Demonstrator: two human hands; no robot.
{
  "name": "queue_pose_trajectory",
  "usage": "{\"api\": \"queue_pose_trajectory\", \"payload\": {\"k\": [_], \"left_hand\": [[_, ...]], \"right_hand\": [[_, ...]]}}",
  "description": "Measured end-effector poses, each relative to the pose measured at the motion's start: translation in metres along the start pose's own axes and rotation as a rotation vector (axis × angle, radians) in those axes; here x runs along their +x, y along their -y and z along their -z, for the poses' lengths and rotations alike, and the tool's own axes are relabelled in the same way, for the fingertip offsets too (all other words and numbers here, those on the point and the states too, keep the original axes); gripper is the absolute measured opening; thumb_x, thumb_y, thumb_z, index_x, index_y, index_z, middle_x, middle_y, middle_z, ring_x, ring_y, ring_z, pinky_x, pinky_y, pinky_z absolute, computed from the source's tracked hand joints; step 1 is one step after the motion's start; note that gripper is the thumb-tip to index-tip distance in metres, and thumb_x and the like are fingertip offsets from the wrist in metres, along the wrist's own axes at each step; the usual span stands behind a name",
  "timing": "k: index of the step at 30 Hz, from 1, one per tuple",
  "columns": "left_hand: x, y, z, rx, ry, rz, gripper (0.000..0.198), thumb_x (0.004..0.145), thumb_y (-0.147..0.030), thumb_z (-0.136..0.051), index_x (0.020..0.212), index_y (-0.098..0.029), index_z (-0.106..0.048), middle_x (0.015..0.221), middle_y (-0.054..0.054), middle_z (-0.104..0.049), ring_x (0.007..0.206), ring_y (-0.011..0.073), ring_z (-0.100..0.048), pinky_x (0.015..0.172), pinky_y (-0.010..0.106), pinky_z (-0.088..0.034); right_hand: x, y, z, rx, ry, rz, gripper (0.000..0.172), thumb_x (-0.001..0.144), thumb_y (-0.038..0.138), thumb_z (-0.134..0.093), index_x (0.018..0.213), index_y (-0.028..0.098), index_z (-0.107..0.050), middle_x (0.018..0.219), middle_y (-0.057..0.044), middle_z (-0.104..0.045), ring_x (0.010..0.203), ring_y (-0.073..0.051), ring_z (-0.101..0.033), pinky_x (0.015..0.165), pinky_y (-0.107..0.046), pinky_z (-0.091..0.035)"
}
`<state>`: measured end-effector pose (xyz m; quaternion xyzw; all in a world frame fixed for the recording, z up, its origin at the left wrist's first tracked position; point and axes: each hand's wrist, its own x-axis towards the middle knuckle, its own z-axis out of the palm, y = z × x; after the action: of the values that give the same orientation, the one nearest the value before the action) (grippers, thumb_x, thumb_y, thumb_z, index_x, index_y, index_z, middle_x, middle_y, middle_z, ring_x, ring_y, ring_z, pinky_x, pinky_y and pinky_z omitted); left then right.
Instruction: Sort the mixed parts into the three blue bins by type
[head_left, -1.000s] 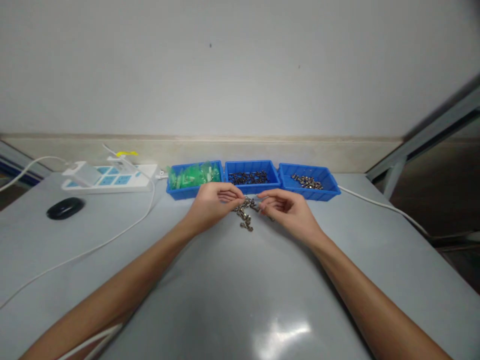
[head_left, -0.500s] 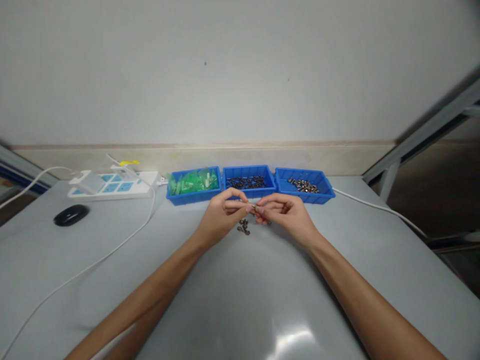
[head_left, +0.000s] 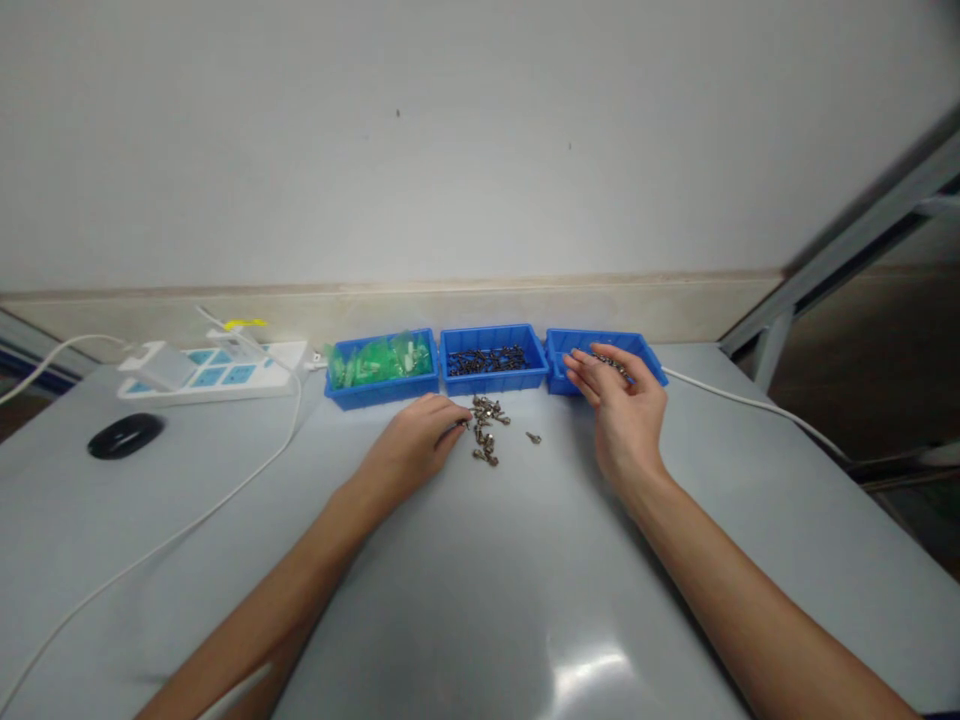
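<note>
My left hand (head_left: pixel 416 440) rests low over the table with thumb and fingers pinched together, and a small dark screw (head_left: pixel 464 424) shows at the fingertips. Just right of those fingertips lies a loose pile of small metal screws (head_left: pixel 486 440), which look to have metal pieces on them; a single one (head_left: pixel 533 438) lies apart. My right hand (head_left: pixel 622 405) reaches over the right blue bin (head_left: pixel 566 342), fingers apart and holding nothing I can see. Small shiny metal parts (head_left: pixel 611 364) in that bin are partly hidden behind the hand.
The middle blue bin (head_left: pixel 495 383) holds dark screws, and the left blue bin (head_left: pixel 382 394) holds green plastic bags. A white power strip (head_left: pixel 289 378) with plugs, a black mouse (head_left: pixel 125 436) and a white cable (head_left: pixel 229 500) are at left. A wall rises behind.
My hands were together over the pile, working on a small metal piece. Now the right has moved right to the bin, and the left has drawn back left and down beside the pile.
</note>
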<state>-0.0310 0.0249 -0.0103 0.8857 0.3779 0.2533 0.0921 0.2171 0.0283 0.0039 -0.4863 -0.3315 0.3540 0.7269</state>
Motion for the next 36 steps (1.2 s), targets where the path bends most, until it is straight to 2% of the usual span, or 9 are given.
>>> {"api": "queue_pose_trajectory", "payload": {"k": [3,6,12,15,19,23,28,32,36], "left_hand": [[0.001,-0.004,-0.003,0.008,-0.031,0.019,0.017,0.094,-0.012,-0.055,0.104,-0.018,-0.068,0.099,0.007,-0.074,0.093,0.0213,-0.068,0.086,0.035,-0.055],[0.003,-0.009,-0.003,-0.054,-0.101,0.079,0.021,0.091,-0.011,-0.056,0.107,-0.019,-0.067,0.098,0.007,-0.074,0.09,0.0201,-0.07,0.084,0.034,-0.057],[0.008,-0.026,0.003,-0.61,-0.24,0.298,0.026,0.084,-0.021,-0.073,0.105,-0.018,-0.058,0.088,0.003,-0.076,0.078,0.0159,-0.075,0.078,0.028,-0.062],[0.009,-0.033,0.004,-0.784,-0.238,0.359,0.033,0.08,-0.025,-0.078,0.102,-0.019,-0.055,0.087,0.004,-0.078,0.081,0.0189,-0.077,0.081,0.03,-0.064],[0.01,-0.037,0.006,-0.895,-0.231,0.441,0.042,0.074,-0.027,-0.084,0.104,-0.019,-0.055,0.087,0.004,-0.078,0.081,0.0222,-0.079,0.078,0.031,-0.066],[0.009,-0.037,0.006,-0.907,-0.216,0.47,0.042,0.073,-0.029,-0.085,0.102,-0.019,-0.056,0.089,0.004,-0.078,0.08,0.0227,-0.079,0.073,0.028,-0.066],[0.008,-0.038,0.005,-0.88,-0.201,0.456,0.041,0.075,-0.03,-0.084,0.102,-0.02,-0.054,0.092,0.004,-0.078,0.085,0.023,-0.079,0.076,0.028,-0.066],[0.009,-0.041,0.006,-0.95,-0.138,0.451,0.041,0.078,-0.031,-0.083,0.103,-0.021,-0.052,0.097,0.006,-0.078,0.088,0.0232,-0.079,0.079,0.03,-0.066],[0.008,-0.039,0.008,-0.864,-0.101,0.349,0.03,0.084,-0.028,-0.076,0.101,-0.02,-0.054,0.1,0.006,-0.076,0.088,0.0209,-0.078,0.079,0.03,-0.064]], "right_hand": [[-0.005,-0.001,-0.002,-0.05,0.113,-0.019,0.02,0.079,0.03,-0.076,0.095,0.021,-0.068,0.085,-0.004,-0.078,0.076,-0.019,-0.077,0.074,-0.033,-0.063],[-0.011,-0.001,-0.003,-0.134,0.294,-0.041,0.021,0.079,0.035,-0.075,0.092,0.02,-0.069,0.078,-0.003,-0.076,0.063,-0.016,-0.072,0.063,-0.03,-0.06],[-0.02,-0.002,-0.001,-0.351,0.736,0.018,0.025,0.081,0.032,-0.075,0.102,0.018,-0.074,0.077,-0.003,-0.075,0.067,-0.016,-0.07,0.066,-0.028,-0.057],[-0.024,-0.002,-0.001,-0.337,0.859,-0.026,0.024,0.08,0.034,-0.077,0.098,0.017,-0.077,0.085,-0.006,-0.078,0.072,-0.017,-0.072,0.07,-0.03,-0.058],[-0.024,-0.002,-0.002,-0.219,0.896,-0.192,0.023,0.076,0.036,-0.083,0.09,0.018,-0.077,0.083,-0.006,-0.079,0.076,-0.02,-0.076,0.073,-0.031,-0.06],[-0.022,-0.001,-0.001,-0.15,0.914,-0.236,0.027,0.076,0.031,-0.084,0.098,0.019,-0.076,0.08,-0.004,-0.079,0.077,-0.018,-0.077,0.075,-0.029,-0.061],[-0.022,0.001,0.0,-0.142,0.989,-0.262,0.024,0.079,0.032,-0.082,0.097,0.018,-0.077,0.079,-0.006,-0.079,0.076,-0.018,-0.077,0.074,-0.029,-0.061],[-0.022,0.003,-0.001,-0.132,0.982,-0.316,0.028,0.076,0.033,-0.084,0.097,0.016,-0.077,0.078,-0.007,-0.079,0.074,-0.02,-0.077,0.072,-0.029,-0.06],[-0.022,0.005,-0.002,-0.118,0.966,-0.343,0.028,0.075,0.034,-0.085,0.095,0.015,-0.077,0.074,-0.007,-0.078,0.068,-0.018,-0.075,0.067,-0.028,-0.059]]}}
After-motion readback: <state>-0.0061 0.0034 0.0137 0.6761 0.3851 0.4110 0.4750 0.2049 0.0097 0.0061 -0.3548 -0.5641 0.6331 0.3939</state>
